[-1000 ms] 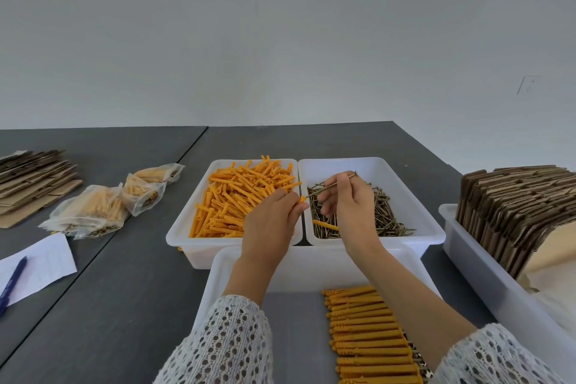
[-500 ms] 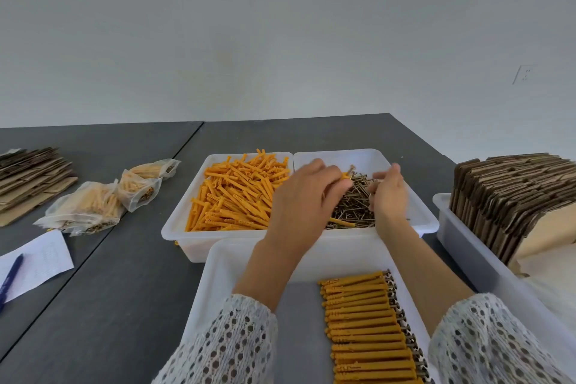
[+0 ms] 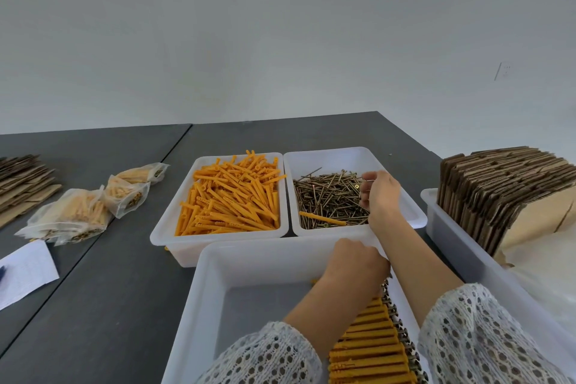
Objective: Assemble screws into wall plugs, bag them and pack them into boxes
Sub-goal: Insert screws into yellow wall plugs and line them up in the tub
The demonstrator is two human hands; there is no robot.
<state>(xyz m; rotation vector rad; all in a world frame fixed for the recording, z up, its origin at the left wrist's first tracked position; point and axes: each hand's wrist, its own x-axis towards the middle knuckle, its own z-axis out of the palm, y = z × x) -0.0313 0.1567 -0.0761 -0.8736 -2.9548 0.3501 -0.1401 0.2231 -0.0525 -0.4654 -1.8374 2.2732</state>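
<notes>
My left hand (image 3: 355, 262) is down in the near white tray (image 3: 249, 259), fingers curled over the far end of a row of assembled plugs (image 3: 371, 340). An orange tip pokes out from under it, so it seems to hold an assembled plug. My right hand (image 3: 380, 196) reaches into the far right tray (image 3: 327, 154) and pinches a screw from the pile of screws (image 3: 327, 199). The far left tray (image 3: 162, 227) is heaped with loose orange wall plugs (image 3: 230, 196). One stray orange plug (image 3: 321, 218) lies on the screws.
Filled clear bags (image 3: 71, 215) lie on the dark table at the left, beside flat cardboard (image 3: 21, 184) and a sheet of paper (image 3: 25, 271). A white bin (image 3: 452, 243) at the right holds folded cardboard boxes (image 3: 498, 190).
My left hand came back from over the screw tray and dropped into the near tray with the assembled plug. My right hand stayed in the screw tray and picked among the screws.
</notes>
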